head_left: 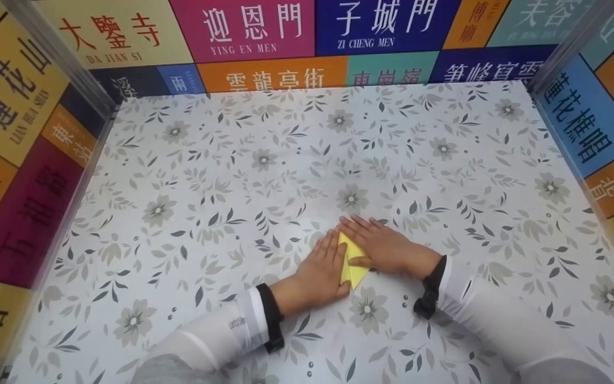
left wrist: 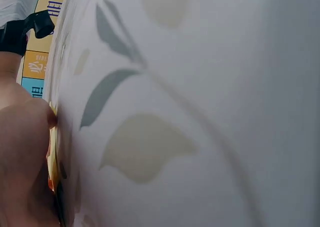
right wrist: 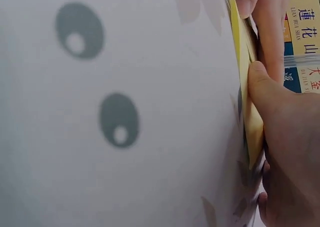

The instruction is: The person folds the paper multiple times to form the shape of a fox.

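Observation:
A small folded piece of yellow paper [head_left: 358,273] lies on the flower-patterned tabletop, its narrow tip pointing away from me. My left hand [head_left: 315,274] rests along the paper's left side, with fairly straight fingers. On the other side my right hand [head_left: 389,249] lies over the right edge, fingers stretched forward and thumb pressing the sheet. The right wrist view shows the paper [right wrist: 254,132] edge-on, slightly raised from the surface, under the right thumb [right wrist: 265,89]. In the left wrist view only a sliver of the paper [left wrist: 52,159] shows beside the hand. Both hands hide parts of it.
The white tabletop [head_left: 221,176] has grey flowers and leaves. Upright panels with colourful blocks of Chinese characters stand behind it [head_left: 280,32], at the left [head_left: 14,144] and at the right [head_left: 595,122]. Black straps [head_left: 271,314] circle both wrists.

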Demonstrator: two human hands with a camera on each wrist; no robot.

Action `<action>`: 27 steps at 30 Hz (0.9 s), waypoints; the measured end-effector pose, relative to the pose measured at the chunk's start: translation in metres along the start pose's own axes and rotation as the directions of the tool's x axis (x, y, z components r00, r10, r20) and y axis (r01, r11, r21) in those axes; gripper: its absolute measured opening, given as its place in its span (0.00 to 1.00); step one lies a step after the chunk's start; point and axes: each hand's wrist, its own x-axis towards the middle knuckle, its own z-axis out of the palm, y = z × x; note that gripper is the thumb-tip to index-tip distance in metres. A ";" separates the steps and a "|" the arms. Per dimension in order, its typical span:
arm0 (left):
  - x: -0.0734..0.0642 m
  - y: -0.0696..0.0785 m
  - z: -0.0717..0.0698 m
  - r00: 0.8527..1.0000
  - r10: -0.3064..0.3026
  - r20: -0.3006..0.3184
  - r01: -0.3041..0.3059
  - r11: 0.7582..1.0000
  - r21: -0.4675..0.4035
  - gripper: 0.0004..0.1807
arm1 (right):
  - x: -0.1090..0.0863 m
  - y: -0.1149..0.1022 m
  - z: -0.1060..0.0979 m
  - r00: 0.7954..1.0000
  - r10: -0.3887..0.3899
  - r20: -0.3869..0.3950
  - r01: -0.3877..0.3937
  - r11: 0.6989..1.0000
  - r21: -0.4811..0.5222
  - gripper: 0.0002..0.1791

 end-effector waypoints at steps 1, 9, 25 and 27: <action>0.000 -0.001 -0.001 1.000 -0.001 0.008 0.002 1.000 -0.004 0.45 | 0.000 0.001 0.002 1.000 -0.001 -0.007 0.001 1.000 0.001 0.45; 0.002 -0.003 -0.001 1.000 0.001 0.015 0.000 1.000 -0.027 0.45 | 0.000 0.004 0.010 1.000 -0.003 -0.031 0.002 0.999 -0.038 0.45; -0.005 -0.007 -0.002 1.000 0.003 -0.005 -0.004 0.996 -0.088 0.46 | -0.001 -0.001 0.001 0.999 0.029 0.041 -0.027 0.998 -0.057 0.45; -0.005 -0.006 0.000 1.000 0.001 -0.012 -0.002 0.996 -0.087 0.46 | -0.002 -0.001 0.001 0.999 0.033 0.038 -0.031 0.998 -0.058 0.45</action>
